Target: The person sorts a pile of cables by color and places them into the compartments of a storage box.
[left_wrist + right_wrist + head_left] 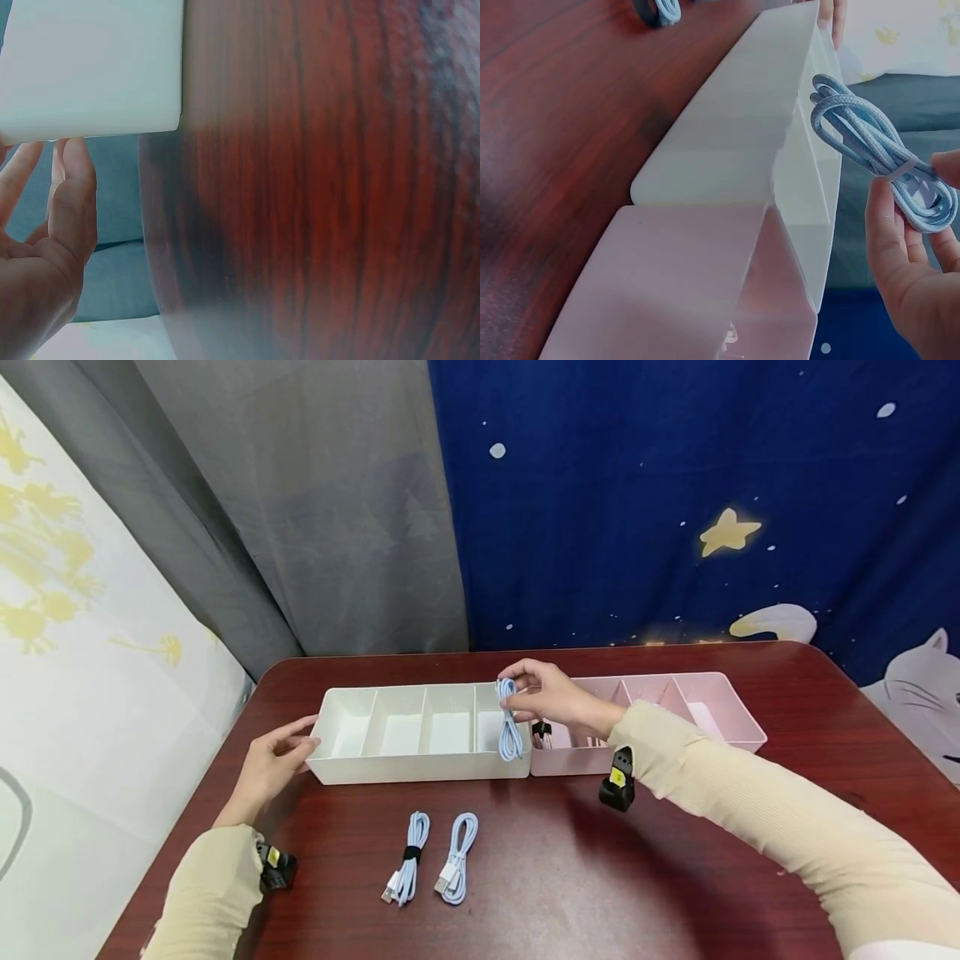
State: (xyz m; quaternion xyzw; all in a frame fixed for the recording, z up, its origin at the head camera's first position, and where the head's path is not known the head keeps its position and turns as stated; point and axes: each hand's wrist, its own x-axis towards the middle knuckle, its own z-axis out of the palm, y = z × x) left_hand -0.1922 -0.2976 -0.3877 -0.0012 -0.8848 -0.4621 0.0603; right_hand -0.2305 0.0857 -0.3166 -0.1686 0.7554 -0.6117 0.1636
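White tray (412,769), loose left hand (270,766) touching, right (553,697) pinching cable (510,739), bundle (542,731) in pink tray (566,764)

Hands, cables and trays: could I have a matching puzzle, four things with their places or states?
1. Left hand
2. Right hand
3. Pink tray
4. Blue cable with black strap

A. Against the white tray's right end
B. Holding another cable
C. Lying in front of the white tray
D. Touching the white tray's left end

Pairs: 1-D; 2-B; 3-A; 4-C
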